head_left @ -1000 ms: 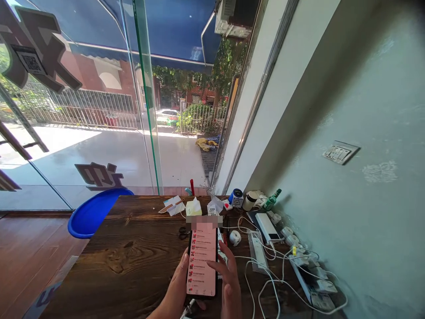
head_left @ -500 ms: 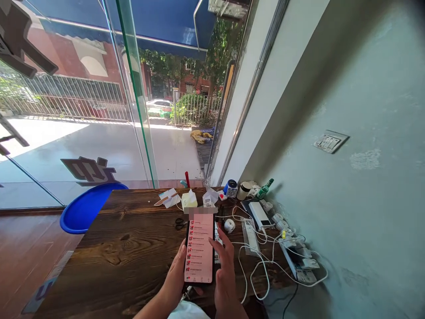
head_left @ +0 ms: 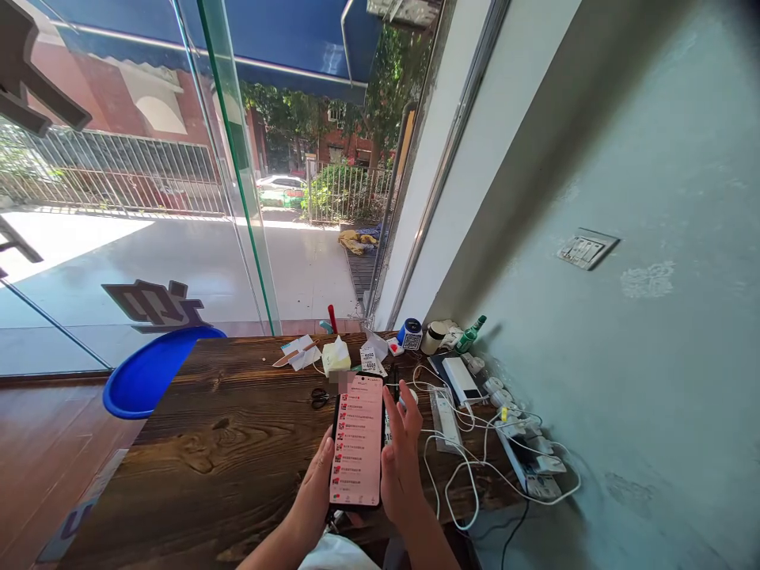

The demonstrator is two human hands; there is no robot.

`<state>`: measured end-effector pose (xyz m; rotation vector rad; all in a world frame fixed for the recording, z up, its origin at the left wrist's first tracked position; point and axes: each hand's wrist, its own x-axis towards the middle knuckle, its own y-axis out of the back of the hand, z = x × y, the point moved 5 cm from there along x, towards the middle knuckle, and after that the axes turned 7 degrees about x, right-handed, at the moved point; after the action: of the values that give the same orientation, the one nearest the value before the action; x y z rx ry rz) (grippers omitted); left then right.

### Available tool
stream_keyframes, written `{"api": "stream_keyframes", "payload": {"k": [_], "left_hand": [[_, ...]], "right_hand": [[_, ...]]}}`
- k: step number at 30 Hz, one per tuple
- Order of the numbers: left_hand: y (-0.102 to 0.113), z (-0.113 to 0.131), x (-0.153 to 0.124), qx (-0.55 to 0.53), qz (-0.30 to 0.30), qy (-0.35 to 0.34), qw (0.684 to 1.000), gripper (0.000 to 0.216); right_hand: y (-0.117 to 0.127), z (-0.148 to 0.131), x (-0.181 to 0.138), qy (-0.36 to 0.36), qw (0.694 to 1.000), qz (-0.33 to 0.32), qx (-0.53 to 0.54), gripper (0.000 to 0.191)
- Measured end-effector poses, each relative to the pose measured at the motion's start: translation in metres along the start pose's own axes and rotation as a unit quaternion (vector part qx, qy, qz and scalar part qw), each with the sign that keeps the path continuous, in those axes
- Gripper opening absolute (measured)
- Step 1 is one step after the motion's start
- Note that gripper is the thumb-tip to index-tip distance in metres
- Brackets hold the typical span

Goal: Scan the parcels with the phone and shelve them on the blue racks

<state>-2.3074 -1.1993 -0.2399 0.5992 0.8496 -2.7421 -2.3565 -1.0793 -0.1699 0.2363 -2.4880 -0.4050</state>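
A smartphone (head_left: 359, 451) with a lit pink list on its screen stands tilted up in front of me, over the table's near part. My left hand (head_left: 316, 475) is closed around its left edge, thumb along the side. At the right edge is my right hand (head_left: 404, 451), fingers stretched up and apart, off the screen. Its thumb lies close to the phone's side; whether it touches I cannot tell. Behind the phone, printed number slips (head_left: 371, 360) are partly covered. Black-handled scissors (head_left: 319, 398) lie left of the phone's top.
On the dark wooden table (head_left: 195, 443), white cables (head_left: 469, 475) tangle around a power strip (head_left: 511, 451) at right. Along the back stand a blue QR-code device (head_left: 410, 334), a jar (head_left: 434, 338) and a green bottle (head_left: 472, 334). A blue basin (head_left: 127, 388) is beyond the left edge.
My right hand's fingers have lifted off the screen and moved to the right of the phone. The left hand keeps its hold; the view has shifted slightly.
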Motion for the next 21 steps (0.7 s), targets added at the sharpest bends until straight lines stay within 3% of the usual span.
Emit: {"api": "stream_keyframes", "payload": {"k": [3, 8, 14, 21], "left_hand": [[0.001, 0.001, 0.002, -0.022, 0.002, -0.024, 0.999, 0.078], [0.000, 0.002, 0.005, -0.023, -0.006, -0.032, 0.999, 0.072], [0.004, 0.002, 0.009, -0.039, 0.007, -0.034, 0.999, 0.070], [0.000, 0.003, 0.004, -0.028, 0.014, -0.001, 1.000, 0.082]], "right_hand": [[-0.003, 0.003, -0.002, -0.010, 1.000, -0.014, -0.001, 0.063], [0.003, -0.001, -0.005, 0.029, 0.999, 0.031, -0.004, 0.061], [-0.001, 0.010, -0.026, 0.018, 0.999, 0.028, 0.025, 0.058], [0.000, 0.020, -0.049, 0.055, 0.998, 0.016, -0.042, 0.061]]}}
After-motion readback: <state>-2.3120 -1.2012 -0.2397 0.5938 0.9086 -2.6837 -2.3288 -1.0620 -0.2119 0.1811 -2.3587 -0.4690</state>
